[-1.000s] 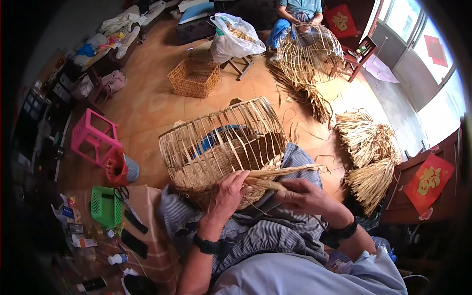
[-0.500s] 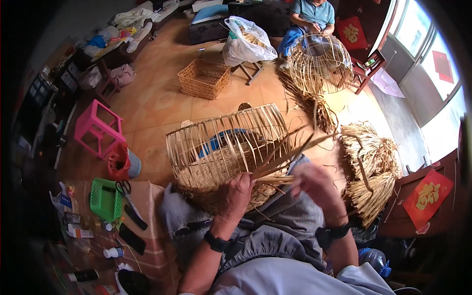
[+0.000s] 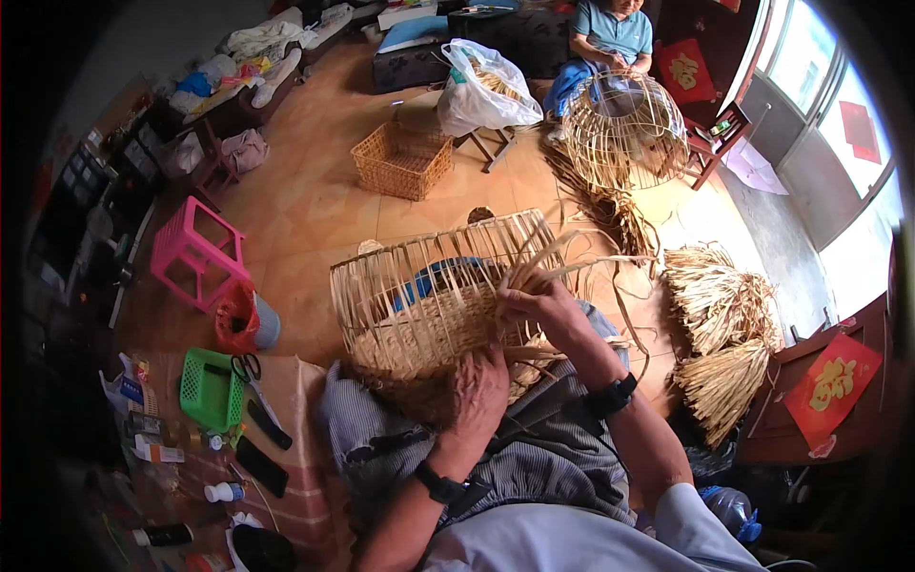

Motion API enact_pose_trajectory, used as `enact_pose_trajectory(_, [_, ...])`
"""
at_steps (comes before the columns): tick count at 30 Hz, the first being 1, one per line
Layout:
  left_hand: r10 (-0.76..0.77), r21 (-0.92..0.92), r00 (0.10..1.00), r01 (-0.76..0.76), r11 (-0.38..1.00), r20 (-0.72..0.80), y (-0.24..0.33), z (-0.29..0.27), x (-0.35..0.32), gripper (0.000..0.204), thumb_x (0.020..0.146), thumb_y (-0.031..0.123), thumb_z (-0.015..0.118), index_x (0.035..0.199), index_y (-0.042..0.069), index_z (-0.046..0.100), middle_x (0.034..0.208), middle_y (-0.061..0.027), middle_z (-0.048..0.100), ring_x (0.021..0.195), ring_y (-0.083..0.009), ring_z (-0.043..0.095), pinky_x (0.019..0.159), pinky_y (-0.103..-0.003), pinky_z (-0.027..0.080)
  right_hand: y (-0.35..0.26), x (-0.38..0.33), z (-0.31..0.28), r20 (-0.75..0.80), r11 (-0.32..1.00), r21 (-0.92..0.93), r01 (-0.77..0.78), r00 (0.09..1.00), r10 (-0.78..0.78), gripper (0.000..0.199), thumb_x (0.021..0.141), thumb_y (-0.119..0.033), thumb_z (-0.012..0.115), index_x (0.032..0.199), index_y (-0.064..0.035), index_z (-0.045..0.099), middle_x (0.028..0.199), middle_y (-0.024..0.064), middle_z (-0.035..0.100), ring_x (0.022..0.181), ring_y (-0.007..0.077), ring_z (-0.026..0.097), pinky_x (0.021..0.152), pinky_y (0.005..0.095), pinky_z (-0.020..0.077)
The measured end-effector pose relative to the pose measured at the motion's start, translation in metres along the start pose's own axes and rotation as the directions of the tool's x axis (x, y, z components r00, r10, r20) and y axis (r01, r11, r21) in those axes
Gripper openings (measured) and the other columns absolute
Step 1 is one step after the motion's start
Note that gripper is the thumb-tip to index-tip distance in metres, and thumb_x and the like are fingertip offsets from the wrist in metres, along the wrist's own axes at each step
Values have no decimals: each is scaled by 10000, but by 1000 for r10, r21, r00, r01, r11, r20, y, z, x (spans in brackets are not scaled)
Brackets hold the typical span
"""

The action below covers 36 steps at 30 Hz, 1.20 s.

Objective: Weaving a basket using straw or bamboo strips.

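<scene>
A partly woven basket (image 3: 410,348) lies on its side across my lap, with bare upright stakes over its far part and dense straw weave nearer me. My left hand (image 3: 478,386) is closed against its near woven side, fingertips partly hidden at the weave. Just above and to the right, my right hand (image 3: 541,303) pinches dried straw strands (image 3: 543,257) against the stakes. Their loose ends fan upward and curl away to the right. More strands (image 3: 538,353) stick out of the weave beside my left hand. Something blue (image 3: 443,276) shows through the stakes.
Straw bundles (image 3: 717,296) lie on the floor at right. On the left table sit a green plastic basket (image 3: 211,389), scissors (image 3: 250,374) and a phone (image 3: 260,465). A pink stool (image 3: 195,253) and a bin (image 3: 264,324) stand beyond. Another person (image 3: 610,38) holds a frame basket (image 3: 624,129).
My right hand has moved left and up onto the stakes, bringing straw strands with it. My left hand has shifted slightly right and down, against the woven side.
</scene>
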State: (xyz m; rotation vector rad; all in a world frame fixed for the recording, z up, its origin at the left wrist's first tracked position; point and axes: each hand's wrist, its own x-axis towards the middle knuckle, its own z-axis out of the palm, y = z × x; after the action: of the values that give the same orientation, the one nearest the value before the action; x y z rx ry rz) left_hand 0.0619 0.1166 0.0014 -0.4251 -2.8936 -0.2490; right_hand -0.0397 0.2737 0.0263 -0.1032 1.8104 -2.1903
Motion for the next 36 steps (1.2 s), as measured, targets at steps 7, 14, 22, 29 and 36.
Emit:
enact_pose_trajectory(7, [28,70,998,-32,997,55,2,3,11,843,879,386,747,1472,-106,402,1012,-175,647,976,-292,638,960,-459,438,3,12,-2,245,949,-208,235,952,-182,147,936,-49,718,1057,-16,641,982,30,684,891,154,672,804,320,563])
enact_pose_trajectory(14, [75,12,982,-78,997,174,-8,17,13,676,849,396,761,1310,-59,568,1093,-194,669,1029,-303,644,979,-469,432,3,-13,4,516,104,-807,581,780,-354,103,833,-103,724,908,-63,665,969,96,670,865,324,665,740,386,563])
enact_pose_trajectory(22, [7,-381,993,38,924,114,-19,27,7,485,864,226,722,1275,-13,626,1202,-223,673,1108,-398,645,953,-482,514,14,-19,38,229,84,-956,280,895,-382,290,917,-331,659,926,-40,650,903,164,670,734,376,690,601,475,526])
enact_pose_trajectory(29, [227,-403,966,-258,878,-123,-34,23,13,334,885,230,718,1124,15,629,1033,-202,674,986,-397,648,864,-499,508,1,-31,38,195,304,-894,329,897,-398,224,901,-92,623,1099,-13,554,926,221,657,787,445,676,639,504,533])
enact_pose_trajectory(36, [191,-316,975,-217,924,-112,-30,16,8,454,855,347,770,1131,25,607,995,-161,637,935,-363,611,852,-451,477,17,-44,5,-164,963,-255,83,978,-127,366,852,-6,793,1119,-50,547,881,74,714,737,153,682,610,292,536])
